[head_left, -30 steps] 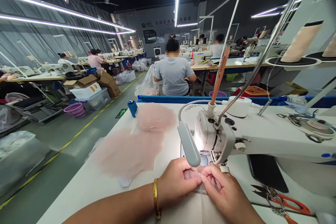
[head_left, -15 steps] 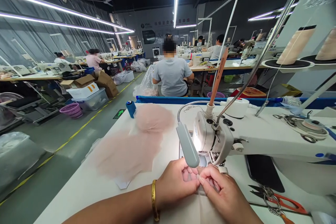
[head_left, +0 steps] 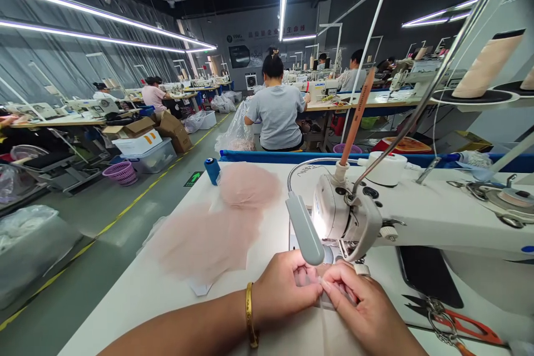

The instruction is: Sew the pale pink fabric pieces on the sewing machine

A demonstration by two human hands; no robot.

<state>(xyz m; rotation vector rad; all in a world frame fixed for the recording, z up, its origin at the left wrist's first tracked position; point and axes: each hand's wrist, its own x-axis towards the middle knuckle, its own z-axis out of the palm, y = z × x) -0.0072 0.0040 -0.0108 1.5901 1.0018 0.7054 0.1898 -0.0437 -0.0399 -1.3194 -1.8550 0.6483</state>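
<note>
Both of my hands meet just in front of the head of a white sewing machine point(head_left: 334, 211). My left hand point(head_left: 286, 283), with a gold bracelet point(head_left: 249, 314) at the wrist, pinches a sheer pale fabric point(head_left: 320, 325) between thumb and curled fingers. Thumb to fingertip, my right hand point(head_left: 359, 295) grips the same fabric, touching the left thumb. The fabric hangs down toward me and is hard to tell from the white tabletop. A grey lamp point(head_left: 305, 228) hides part of the needle area. Left of the machine lie sheer pink fabric pieces point(head_left: 208, 239) and a rounder pink pile point(head_left: 249, 184).
Right of my hands lie a black phone point(head_left: 429, 275) and orange-handled thread snips point(head_left: 471, 325) with a key ring. A blue thread spool point(head_left: 212, 171) stands at the table's far left corner. Ahead, a person in a grey shirt point(head_left: 275, 117) sits with their back to me.
My hands keep the same pinch on the fabric, close to the machine. The view shifts slightly left and then back right. The person ahead has moved their arms a little.
</note>
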